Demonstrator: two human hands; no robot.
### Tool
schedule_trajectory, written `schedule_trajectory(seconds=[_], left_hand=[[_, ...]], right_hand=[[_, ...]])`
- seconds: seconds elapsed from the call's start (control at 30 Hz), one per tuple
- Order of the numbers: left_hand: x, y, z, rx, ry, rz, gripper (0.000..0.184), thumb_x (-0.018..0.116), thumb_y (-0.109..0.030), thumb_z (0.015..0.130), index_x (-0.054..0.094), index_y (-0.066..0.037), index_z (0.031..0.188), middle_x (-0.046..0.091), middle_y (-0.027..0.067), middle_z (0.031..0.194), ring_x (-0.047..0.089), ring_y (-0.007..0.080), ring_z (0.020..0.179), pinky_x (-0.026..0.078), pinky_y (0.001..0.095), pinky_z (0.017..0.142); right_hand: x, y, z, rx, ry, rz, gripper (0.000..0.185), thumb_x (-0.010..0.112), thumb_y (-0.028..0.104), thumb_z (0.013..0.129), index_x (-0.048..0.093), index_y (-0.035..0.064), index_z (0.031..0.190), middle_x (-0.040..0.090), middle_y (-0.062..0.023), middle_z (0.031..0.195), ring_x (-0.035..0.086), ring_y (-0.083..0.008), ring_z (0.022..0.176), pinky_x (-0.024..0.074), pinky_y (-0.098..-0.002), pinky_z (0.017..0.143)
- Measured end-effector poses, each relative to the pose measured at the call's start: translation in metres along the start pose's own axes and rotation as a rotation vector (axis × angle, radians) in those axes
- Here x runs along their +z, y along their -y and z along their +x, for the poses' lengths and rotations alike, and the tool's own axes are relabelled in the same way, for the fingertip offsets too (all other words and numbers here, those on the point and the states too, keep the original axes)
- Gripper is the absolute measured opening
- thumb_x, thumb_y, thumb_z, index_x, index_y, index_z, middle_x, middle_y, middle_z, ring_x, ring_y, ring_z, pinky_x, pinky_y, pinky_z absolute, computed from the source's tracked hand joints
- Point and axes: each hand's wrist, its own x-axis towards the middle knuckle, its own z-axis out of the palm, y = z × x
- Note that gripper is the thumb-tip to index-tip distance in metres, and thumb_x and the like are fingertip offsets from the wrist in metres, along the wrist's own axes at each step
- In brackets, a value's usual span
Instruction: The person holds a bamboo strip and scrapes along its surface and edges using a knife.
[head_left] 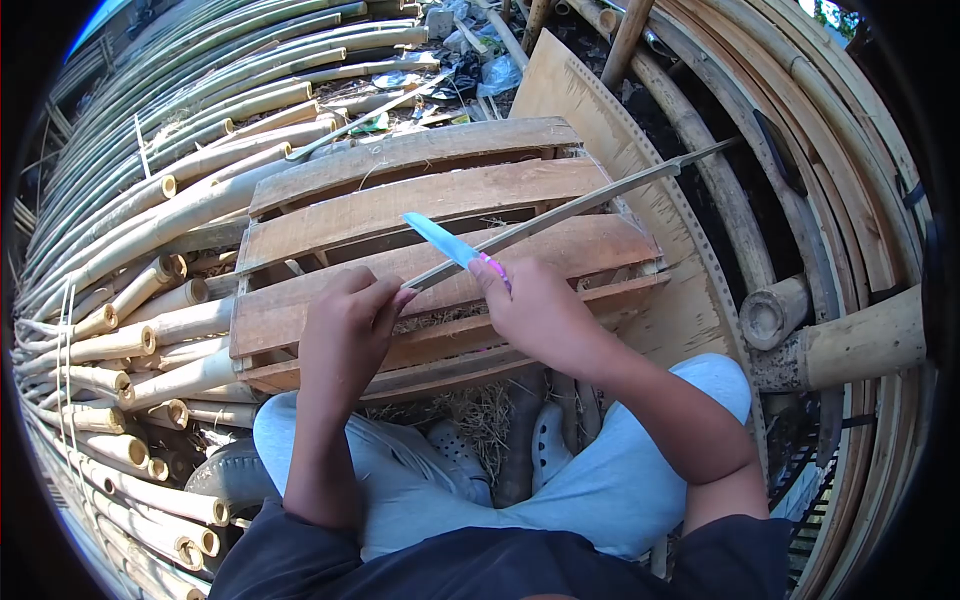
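My left hand [348, 312] is closed on the near end of a long, thin bamboo strip [592, 204], which slants away to the upper right. In my right hand [530, 305] is a knife [436, 238] with a light blue blade and a pink-purple handle. Its blade points up and left and crosses the strip just beyond my left fingers. Whether the edge bites into the strip I cannot tell. Beneath both hands lies a slatted wooden pallet [420, 205] of rough brown planks.
Stacked bamboo poles [190, 205] fill the left side, their cut ends facing me. A curved plywood sheet [590, 110] stands behind and right of the pallet. Bent bamboo lengths [820, 110] line the right, near a thick bamboo post [865, 340]. Plastic litter [498, 75] lies at the back.
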Motion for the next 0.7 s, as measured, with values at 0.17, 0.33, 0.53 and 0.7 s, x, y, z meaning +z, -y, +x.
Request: schedule_trajectory(seconds=[0.17,0.33,0.53,0.7], left_hand=[[-0.002,-0.003,-0.001,0.005,-0.005,0.002,0.015,0.074,-0.020,0.091,0.072,-0.005,0.091,0.056,0.0127,0.074,0.059,0.0334,0.072,0.046,0.0454,0.064],[0.002,0.001,0.000,0.008,-0.010,-0.004,0.015,0.074,-0.020,0.091,0.072,-0.005,0.091,0.057,0.0127,0.074,0.059,0.0334,0.071,0.046,0.0454,0.064],[-0.002,-0.003,-0.001,-0.005,0.000,0.000,0.015,0.075,-0.020,0.090,0.073,-0.005,0.090,0.057,0.0125,0.074,0.059,0.0334,0.071,0.047,0.0452,0.065],[0.001,-0.003,-0.001,0.003,-0.020,-0.005,0.015,0.075,-0.020,0.090,0.073,-0.005,0.090,0.057,0.0125,0.074,0.059,0.0335,0.071,0.046,0.0452,0.065]], right_hand=[[-0.042,-0.033,0.022,0.102,-0.290,-0.079,0.053,0.049,0.037,0.107,0.067,-0.0082,0.085,0.065,-0.0288,0.072,0.066,-0.0492,0.074,0.0506,-0.0537,0.067],[0.010,-0.016,0.002,-0.073,-0.167,0.014,0.049,0.051,0.033,0.106,0.066,-0.0104,0.089,0.063,-0.0337,0.074,0.065,-0.0529,0.078,0.0503,-0.0575,0.072],[-0.049,-0.038,0.020,0.083,-0.384,-0.173,0.052,0.048,0.036,0.107,0.069,-0.0068,0.086,0.065,-0.0310,0.076,0.067,-0.0485,0.078,0.0519,-0.0535,0.070],[-0.043,-0.032,0.020,0.143,-0.338,-0.122,0.053,0.048,0.037,0.107,0.068,-0.0077,0.086,0.066,-0.0307,0.075,0.068,-0.0478,0.077,0.0529,-0.0531,0.070]])
